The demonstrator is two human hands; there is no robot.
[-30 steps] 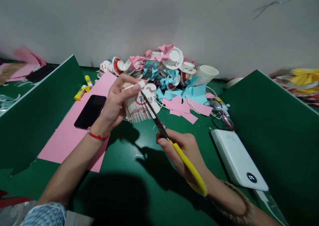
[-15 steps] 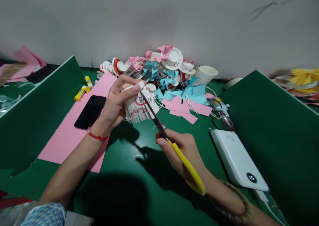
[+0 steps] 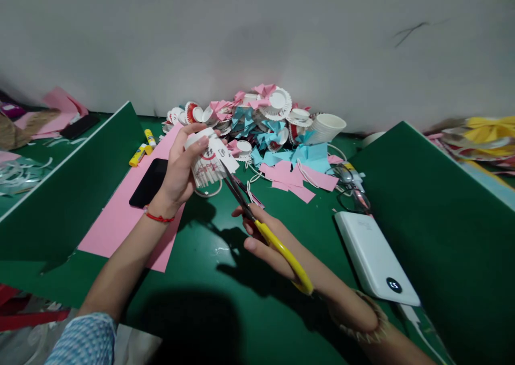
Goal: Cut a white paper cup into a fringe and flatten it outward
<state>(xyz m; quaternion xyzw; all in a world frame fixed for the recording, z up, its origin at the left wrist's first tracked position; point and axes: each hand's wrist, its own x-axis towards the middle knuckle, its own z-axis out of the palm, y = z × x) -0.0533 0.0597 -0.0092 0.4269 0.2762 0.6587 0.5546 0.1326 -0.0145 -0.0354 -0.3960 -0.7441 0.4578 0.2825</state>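
A white paper cup (image 3: 209, 155) with red and black print is pinched in my left hand (image 3: 181, 163), its side cut into a fringe of narrow strips. My right hand (image 3: 267, 236) holds yellow-handled scissors (image 3: 281, 247), the fingers round the handles. The dark blades point up and left, with their tips at the uncut right part of the cup wall. Behind the cup lies a heap of fringed paper cups (image 3: 279, 103) with pink and blue paper pieces. My left fingers hide part of the cup.
Left, a black phone (image 3: 148, 183) lies on pink paper (image 3: 120, 220) by yellow glue sticks (image 3: 139, 154). Right are stacked cups (image 3: 328, 128), glasses (image 3: 354, 198) and a white power bank (image 3: 374, 257) with a cable. Green dividers (image 3: 434, 209) flank the table; pink scraps (image 3: 287, 174) lie mid-table.
The cup in my left hand has tilted and shifted slightly left. My right hand has drawn left with the scissors, its fingers loosened, and the blades sit lower against the cup's edge.
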